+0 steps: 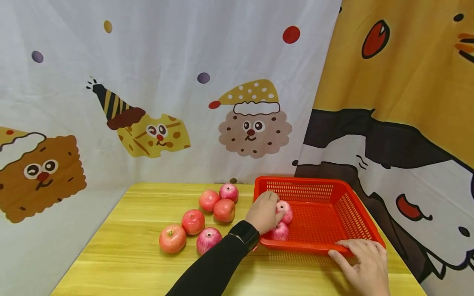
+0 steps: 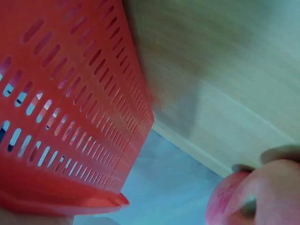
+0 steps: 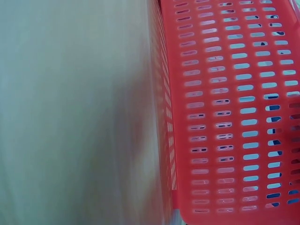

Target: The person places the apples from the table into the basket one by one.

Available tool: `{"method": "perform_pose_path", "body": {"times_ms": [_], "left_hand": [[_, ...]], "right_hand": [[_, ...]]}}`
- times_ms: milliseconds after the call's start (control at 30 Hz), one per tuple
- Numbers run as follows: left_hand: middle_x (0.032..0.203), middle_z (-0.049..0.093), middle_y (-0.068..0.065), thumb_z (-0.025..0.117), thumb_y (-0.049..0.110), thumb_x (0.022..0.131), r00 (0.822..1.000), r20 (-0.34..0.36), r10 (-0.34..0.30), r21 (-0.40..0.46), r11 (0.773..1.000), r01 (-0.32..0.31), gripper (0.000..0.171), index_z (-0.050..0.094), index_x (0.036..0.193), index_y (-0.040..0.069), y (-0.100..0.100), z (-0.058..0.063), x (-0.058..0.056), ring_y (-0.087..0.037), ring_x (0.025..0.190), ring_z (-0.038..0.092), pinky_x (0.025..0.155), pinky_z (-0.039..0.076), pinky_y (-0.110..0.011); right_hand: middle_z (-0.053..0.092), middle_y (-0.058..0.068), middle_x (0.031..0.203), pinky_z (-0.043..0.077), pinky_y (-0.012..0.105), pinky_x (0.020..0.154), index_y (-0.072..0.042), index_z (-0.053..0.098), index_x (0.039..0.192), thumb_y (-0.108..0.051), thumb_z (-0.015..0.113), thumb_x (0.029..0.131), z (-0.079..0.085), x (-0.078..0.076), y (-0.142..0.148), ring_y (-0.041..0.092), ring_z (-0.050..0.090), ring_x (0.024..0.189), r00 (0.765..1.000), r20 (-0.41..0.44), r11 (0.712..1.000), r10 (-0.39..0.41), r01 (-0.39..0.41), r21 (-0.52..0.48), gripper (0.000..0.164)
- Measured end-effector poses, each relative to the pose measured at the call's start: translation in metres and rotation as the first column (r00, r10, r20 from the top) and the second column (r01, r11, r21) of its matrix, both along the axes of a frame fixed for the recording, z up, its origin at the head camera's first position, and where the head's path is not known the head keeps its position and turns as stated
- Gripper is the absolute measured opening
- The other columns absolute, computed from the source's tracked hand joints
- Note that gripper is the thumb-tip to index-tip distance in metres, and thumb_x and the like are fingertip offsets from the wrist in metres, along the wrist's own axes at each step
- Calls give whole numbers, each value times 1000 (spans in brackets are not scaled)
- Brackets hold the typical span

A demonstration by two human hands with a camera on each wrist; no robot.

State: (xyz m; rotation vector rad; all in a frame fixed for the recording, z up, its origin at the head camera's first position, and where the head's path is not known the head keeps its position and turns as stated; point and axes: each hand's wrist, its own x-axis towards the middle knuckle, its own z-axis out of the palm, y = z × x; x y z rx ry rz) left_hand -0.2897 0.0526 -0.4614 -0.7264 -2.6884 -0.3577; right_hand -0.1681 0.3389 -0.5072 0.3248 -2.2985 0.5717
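A red plastic basket (image 1: pixel 314 222) with slotted walls stands on the wooden table at the right. Reaching over its left wall, my left hand (image 1: pixel 263 213) holds a pink-red apple (image 1: pixel 284 212) inside, thumb and fingers around it. A second apple (image 1: pixel 280 232) lies just in front, in the near left corner of the basket. My right hand (image 1: pixel 364 263) grips the near rim toward the right corner, fingers over the edge and thumb outside. The left wrist view shows the basket's slotted side wall (image 2: pixel 89 93); the right wrist view shows another slotted wall (image 3: pixel 234 117).
Several more apples lie on the table left of the basket, among them a paler apple (image 1: pixel 172 239) and a streaked apple (image 1: pixel 209 241) beside my left forearm. A printed curtain (image 1: pixel 166 82) hangs behind the table (image 1: pixel 129 246) and along its right side.
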Motion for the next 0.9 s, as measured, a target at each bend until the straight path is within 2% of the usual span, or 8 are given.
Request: {"method": "perform_pose_path", "body": {"times_ms": [100,167,233,333,467,600,733,900], "left_hand": [[139,47,-11,60,51,94,995,94,-16,84,996,8,58,53,130,7,-9,2,11,-23,132,35,111,33,-36],[150,37,-14,57,54,95,987,160,-21,121,993,2,69,45,141,5,-21,3,21,-24,138,25,111,31,-39],[153,33,-15,55,56,95,979,202,-28,141,990,-1,76,40,147,3,-36,3,33,-23,139,24,111,32,-42],[149,39,-16,51,58,96,974,225,-24,95,995,2,77,40,147,2,-65,4,52,-28,135,31,110,33,-47],[137,52,-17,48,61,96,985,172,28,-37,999,-22,70,55,136,3,-110,1,77,-39,127,39,108,31,-56],[132,55,-21,62,60,88,986,117,115,-107,989,-103,65,62,125,7,-146,-8,100,-47,121,42,102,36,-62],[132,53,-23,78,42,82,989,112,101,-55,994,-95,62,59,129,6,-166,-20,112,-46,112,49,86,50,-59],[132,51,-24,88,23,72,987,134,93,28,995,-98,71,56,135,11,-175,-27,116,-42,105,53,76,55,-54]], "right_hand": [[70,6,85,26,59,83,-17,74,86,-37,90,63,-1,1,0,29,52,86,1000,0,1000,-3,3,-5,35],[70,6,85,26,59,84,-16,74,86,-37,90,63,-1,2,-1,29,52,87,1000,3,1000,-5,5,-6,35],[70,6,85,26,60,84,-16,74,86,-38,90,64,-1,2,-1,29,52,87,1000,5,1000,-3,4,-8,35],[70,6,86,25,60,84,-16,74,87,-37,90,64,-1,1,-1,29,52,88,1000,5,1000,1,-1,-8,35],[70,5,85,25,60,84,-16,74,87,-37,90,64,2,1,-2,29,52,87,1000,-1,1000,6,-6,-3,35],[70,5,84,26,59,84,-16,74,85,-36,90,63,5,2,-3,29,54,87,1000,-15,1000,15,-14,10,34],[69,4,84,27,57,82,-17,73,85,-37,89,63,4,0,-7,27,54,86,999,-22,999,25,-25,27,34],[70,2,86,27,55,82,-19,74,88,-38,88,66,-2,-3,-19,23,53,87,998,-16,998,57,-56,41,33]]}}
